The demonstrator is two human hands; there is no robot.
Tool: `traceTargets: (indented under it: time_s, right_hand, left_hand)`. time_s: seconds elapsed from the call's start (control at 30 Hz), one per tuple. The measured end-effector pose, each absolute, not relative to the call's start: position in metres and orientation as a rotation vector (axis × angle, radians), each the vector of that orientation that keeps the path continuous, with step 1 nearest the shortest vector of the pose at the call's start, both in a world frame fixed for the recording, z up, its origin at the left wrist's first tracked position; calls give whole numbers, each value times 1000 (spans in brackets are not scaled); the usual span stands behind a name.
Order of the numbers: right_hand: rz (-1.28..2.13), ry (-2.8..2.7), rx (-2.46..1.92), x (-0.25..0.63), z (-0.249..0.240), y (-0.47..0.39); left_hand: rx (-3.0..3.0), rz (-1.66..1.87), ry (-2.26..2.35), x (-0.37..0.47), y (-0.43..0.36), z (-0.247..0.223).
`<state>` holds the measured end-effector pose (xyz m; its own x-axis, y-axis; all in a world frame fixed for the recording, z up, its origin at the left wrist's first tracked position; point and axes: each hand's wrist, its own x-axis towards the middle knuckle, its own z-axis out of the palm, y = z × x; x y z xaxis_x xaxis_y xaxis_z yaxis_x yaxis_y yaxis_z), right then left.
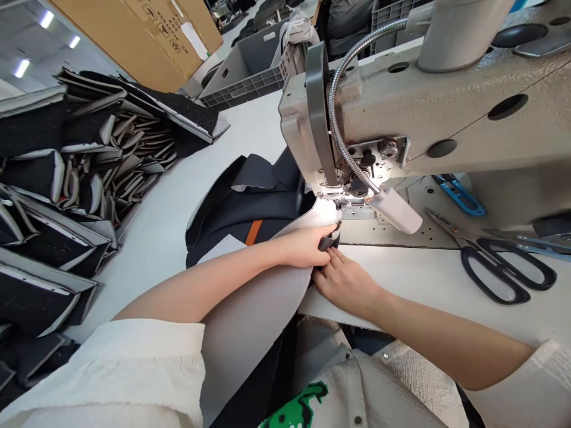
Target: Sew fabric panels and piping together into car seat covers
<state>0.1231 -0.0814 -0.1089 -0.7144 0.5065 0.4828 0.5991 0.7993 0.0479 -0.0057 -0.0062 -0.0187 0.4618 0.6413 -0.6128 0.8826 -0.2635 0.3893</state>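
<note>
Close to the needle area of a beige sewing machine, both hands work at the edge of a black padded cover with a grey backing and a small orange strip. My left hand lies over the grey backing, its thumb and fingers closed on the folded black edge. Beside it, my right hand pinches the same edge from below with curled fingers. The edge runs up to the lit presser foot. What lies beneath my fingers is hidden.
Black-handled scissors and blue thread snips lie right of the needle. A lamp on a flexible metal neck hangs near my hands. Stacked black pieces fill the left side. A grey crate and cardboard box stand behind.
</note>
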Motion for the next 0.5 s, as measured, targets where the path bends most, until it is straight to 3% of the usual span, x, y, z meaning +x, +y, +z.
traceTargets:
  time_s: [0.5]
  right_hand:
    - [-314,-2575,-870,128,-114,-66]
  left_hand:
    - [2153,-669,1490,15,2,-14]
